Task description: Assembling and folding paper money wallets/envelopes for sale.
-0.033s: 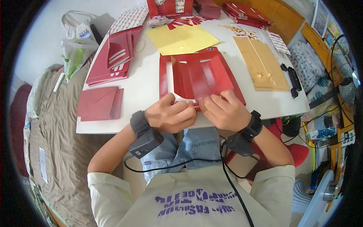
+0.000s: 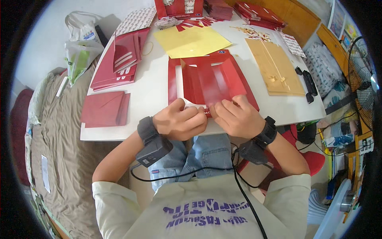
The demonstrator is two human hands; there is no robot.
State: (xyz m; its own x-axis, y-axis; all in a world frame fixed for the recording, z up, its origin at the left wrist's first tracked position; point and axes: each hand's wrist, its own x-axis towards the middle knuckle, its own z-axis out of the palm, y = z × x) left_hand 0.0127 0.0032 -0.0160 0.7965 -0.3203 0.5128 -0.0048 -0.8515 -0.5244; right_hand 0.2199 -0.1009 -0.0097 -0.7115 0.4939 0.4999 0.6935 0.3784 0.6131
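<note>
A red cardboard tray-like box (image 2: 242, 77) with raised inner flaps and a white left fold lies in front of me on the white table. My left hand (image 2: 181, 119) is closed on its near edge, at the left corner of the folded part. Close beside it, my right hand (image 2: 236, 116) pinches the same near edge with curled fingers. The fingertips nearly meet, and what they press between them is partly hidden. Touching the box's far edge is a yellow sheet (image 2: 189, 42).
Red folded card pieces (image 2: 104, 109) and taller red folders (image 2: 113, 75) lie at the left. On the right are a tan card sheet (image 2: 274, 71) and a black clip-like object (image 2: 309, 85). Red strips (image 2: 195, 24) and another red box (image 2: 179, 10) are at the far side. Black cables (image 2: 199, 172) hang from my wrists.
</note>
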